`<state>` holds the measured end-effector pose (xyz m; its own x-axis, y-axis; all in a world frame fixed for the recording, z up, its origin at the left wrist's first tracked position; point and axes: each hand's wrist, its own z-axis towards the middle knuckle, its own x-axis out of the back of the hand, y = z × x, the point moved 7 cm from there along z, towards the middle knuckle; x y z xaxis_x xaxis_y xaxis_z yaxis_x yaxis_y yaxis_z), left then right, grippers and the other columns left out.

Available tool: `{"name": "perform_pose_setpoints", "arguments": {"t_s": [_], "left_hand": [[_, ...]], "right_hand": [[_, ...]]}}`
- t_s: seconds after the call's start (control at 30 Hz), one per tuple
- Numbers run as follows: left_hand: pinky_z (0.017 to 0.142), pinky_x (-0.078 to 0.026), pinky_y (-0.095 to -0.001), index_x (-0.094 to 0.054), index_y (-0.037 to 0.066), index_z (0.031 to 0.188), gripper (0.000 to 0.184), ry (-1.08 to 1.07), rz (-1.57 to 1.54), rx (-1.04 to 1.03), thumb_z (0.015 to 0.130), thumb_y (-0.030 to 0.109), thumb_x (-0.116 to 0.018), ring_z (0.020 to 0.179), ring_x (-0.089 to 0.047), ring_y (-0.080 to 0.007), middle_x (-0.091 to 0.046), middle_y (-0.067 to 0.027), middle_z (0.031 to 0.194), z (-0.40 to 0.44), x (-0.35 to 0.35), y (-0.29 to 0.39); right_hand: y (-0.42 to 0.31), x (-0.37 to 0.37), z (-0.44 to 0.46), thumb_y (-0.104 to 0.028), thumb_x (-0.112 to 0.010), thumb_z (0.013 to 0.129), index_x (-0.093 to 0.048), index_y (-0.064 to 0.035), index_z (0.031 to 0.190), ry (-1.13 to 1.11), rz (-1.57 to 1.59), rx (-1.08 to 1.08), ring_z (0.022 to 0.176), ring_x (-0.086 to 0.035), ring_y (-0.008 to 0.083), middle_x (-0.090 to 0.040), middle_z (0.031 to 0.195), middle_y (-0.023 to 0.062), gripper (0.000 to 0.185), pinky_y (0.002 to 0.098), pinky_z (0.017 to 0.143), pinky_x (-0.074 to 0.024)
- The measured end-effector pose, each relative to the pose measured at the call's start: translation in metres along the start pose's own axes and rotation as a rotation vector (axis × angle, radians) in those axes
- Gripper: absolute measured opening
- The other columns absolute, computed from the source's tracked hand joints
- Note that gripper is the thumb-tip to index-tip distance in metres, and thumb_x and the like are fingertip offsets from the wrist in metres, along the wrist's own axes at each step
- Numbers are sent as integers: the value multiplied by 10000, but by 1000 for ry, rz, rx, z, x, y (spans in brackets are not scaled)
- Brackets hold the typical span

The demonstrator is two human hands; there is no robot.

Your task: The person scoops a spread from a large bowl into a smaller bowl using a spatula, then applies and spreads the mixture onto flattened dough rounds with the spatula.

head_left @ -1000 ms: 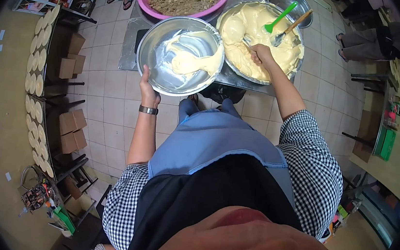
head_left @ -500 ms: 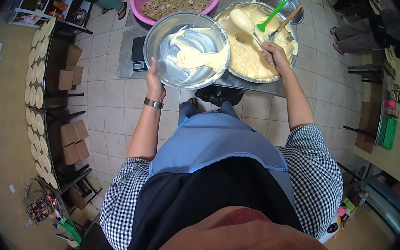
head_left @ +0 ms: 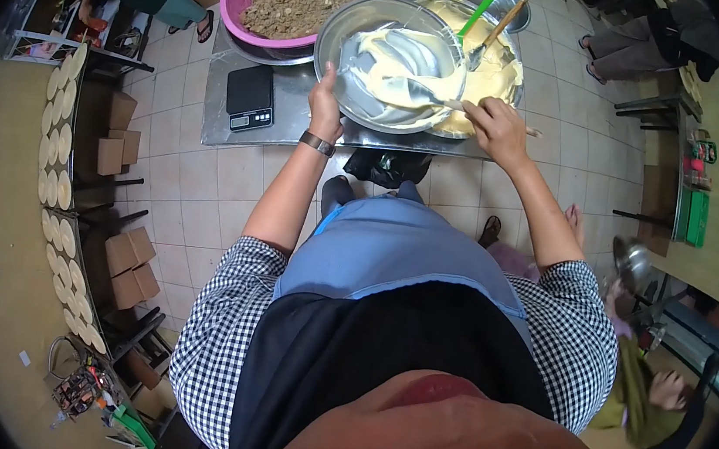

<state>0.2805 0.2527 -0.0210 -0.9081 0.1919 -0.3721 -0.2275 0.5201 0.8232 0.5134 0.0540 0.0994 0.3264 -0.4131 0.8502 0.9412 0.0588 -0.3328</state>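
My left hand [head_left: 326,109] is closed on the near-left rim of a steel mixing bowl [head_left: 329,55], which is smeared with pale yellow cream [head_left: 393,75]. The bowl overlaps a larger basin of cream [head_left: 499,77], hiding its left part. My right hand [head_left: 499,132] is wrapped round the handle of a large metal spoon [head_left: 421,96]. The spoon's head lies in the cream inside the steel bowl. A green spatula [head_left: 482,11] and a wooden-handled tool [head_left: 505,25] stand in the larger basin, beyond my right hand.
A black kitchen scale [head_left: 251,95] lies on the metal table [head_left: 217,117], left of the bowl. Behind it sits a pink basin [head_left: 236,1] of brown crumbly mixture. Co-workers stand at upper left and upper right; another, at lower right, is beside a metal bowl [head_left: 632,262].
The steel bowl has moved right, over the larger basin, uncovering the scale. My right hand has brought the cream-laden spoon from above that basin into the bowl. A person has appeared at lower right.
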Motion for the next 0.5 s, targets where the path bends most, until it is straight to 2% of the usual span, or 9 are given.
{"name": "perform_pose_setpoints", "arguments": {"t_s": [0.03,0.07,0.23,0.43,0.47,0.5], "left_hand": [[930,-459,-354,-480,-38,1269,592,6,26,-19,951,461,-495,1071,-587,-238,-584,-151,1192,0,1,3],[927,-462,-368,-470,-37,1280,598,-32,7,-15,949,461,-497,1077,-584,-250,-579,-159,1194,5,7,0],[950,-447,-388,-455,-34,1298,600,-26,-100,-22,951,453,-495,1115,-562,-263,-557,-162,1231,-20,12,26],[960,-444,-394,-432,-24,1320,620,17,-114,9,951,472,-481,1142,-552,-262,-542,-171,1265,-35,46,37],[978,-429,-398,-431,-18,1324,625,50,-101,9,944,474,-492,1156,-542,-265,-539,-162,1274,-37,56,38],[978,-429,-398,-431,-18,1324,625,55,-103,7,944,474,-492,1156,-542,-265,-539,-162,1274,-39,65,38]], "right_hand": [[-1,-1,-8,-96,-676,749,-666,-154,1041,-71,-144,102,773,-598,213,-563,837,53,298,328,643,-477],[8,1,-17,-63,-664,688,-640,-161,1090,-138,-162,92,841,-593,218,-557,891,50,414,338,686,-478],[29,42,-26,-33,-644,659,-638,-150,1102,-90,-199,178,832,-589,229,-558,887,58,458,344,678,-479],[60,42,-16,-45,-638,762,-654,-134,1049,-44,-131,33,762,-588,268,-554,841,62,301,373,643,-481],[64,34,-13,-122,-613,831,-652,-136,1046,-44,-128,-62,755,-609,288,-565,817,82,219,374,648,-488],[67,19,-11,-122,-613,831,-652,-136,1046,-46,-126,-58,755,-609,288,-565,817,82,219,374,648,-488]]}}
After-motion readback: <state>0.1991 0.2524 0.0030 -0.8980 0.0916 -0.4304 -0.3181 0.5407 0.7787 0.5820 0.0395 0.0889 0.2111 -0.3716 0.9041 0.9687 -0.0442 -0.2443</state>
